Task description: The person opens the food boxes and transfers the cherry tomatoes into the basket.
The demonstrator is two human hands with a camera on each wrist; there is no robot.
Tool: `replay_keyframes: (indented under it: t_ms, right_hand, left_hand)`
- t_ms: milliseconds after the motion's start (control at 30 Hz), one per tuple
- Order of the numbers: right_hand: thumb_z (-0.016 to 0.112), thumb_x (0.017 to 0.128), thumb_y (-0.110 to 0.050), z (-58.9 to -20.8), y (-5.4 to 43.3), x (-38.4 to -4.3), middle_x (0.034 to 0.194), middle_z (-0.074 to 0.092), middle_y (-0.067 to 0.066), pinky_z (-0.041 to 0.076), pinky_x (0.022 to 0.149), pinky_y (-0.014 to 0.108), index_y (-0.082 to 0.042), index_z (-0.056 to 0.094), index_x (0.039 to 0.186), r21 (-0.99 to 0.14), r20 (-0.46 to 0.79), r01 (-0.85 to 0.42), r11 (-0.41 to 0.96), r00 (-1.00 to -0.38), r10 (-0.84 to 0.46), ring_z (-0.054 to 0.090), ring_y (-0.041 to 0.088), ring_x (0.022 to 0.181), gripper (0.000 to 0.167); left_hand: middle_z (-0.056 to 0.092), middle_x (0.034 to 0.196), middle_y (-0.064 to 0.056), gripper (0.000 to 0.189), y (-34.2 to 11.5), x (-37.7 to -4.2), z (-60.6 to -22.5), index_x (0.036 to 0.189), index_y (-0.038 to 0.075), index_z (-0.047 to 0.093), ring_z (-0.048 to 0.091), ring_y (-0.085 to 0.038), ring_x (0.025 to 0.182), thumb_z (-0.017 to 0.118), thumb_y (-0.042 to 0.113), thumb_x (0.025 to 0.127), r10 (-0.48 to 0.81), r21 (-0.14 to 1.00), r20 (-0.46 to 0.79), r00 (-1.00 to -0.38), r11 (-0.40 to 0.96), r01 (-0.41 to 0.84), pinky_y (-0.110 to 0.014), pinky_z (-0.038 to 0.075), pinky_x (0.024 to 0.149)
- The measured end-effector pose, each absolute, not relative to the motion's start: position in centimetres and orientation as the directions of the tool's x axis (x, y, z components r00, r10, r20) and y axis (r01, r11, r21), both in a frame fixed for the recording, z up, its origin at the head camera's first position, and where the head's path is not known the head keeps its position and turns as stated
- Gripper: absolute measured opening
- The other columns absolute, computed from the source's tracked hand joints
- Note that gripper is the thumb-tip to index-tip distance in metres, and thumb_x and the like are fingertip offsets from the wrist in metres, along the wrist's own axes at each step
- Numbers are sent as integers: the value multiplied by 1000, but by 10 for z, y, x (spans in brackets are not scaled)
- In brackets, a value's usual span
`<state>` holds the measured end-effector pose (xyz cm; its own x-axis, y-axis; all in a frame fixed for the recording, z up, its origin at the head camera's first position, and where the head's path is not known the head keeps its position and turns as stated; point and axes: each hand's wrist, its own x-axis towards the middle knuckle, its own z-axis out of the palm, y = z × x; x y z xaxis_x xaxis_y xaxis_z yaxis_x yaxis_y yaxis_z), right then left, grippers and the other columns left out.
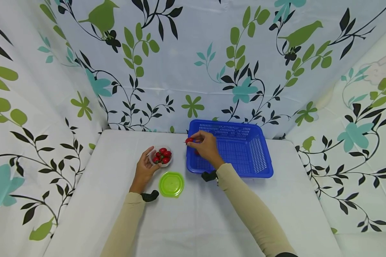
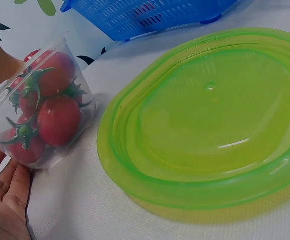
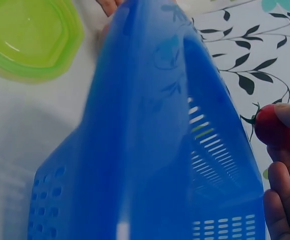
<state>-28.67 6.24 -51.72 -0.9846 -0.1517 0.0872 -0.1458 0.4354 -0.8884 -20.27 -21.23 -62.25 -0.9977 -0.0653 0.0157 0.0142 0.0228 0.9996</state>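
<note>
My left hand grips a small clear plastic container from its left side, thumb at the rim and fingers curved along the wall. Several red cherry tomatoes with green stems lie inside it. Over the left rim of the blue basket, my right hand pinches a single cherry tomato between thumb and fingers, its stem pointing left. A bit of red shows inside the basket below that hand, and red also shows through the basket's slots in the left wrist view.
A green lid lies flat on the white cloth, just in front of the container and left of the basket. Behind the table hangs a curtain printed with leaves and birds, and similar cloth hangs at both sides.
</note>
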Motion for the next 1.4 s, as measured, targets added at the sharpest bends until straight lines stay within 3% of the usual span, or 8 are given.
replay_keyframes:
  t_ms: [1400]
  right_hand:
    - [89,87,-18,-521,98,-298,106,78,9,62,91,40,-10,78,106,-872,-3,-45,488,-995,-97,69,25,98,23]
  left_hand:
    - [39,170,-15,86,-212,-204,-625,167,15,31,31,-27,163,73,-5,94,-57,999,32,-998,24,30,-43,26,133]
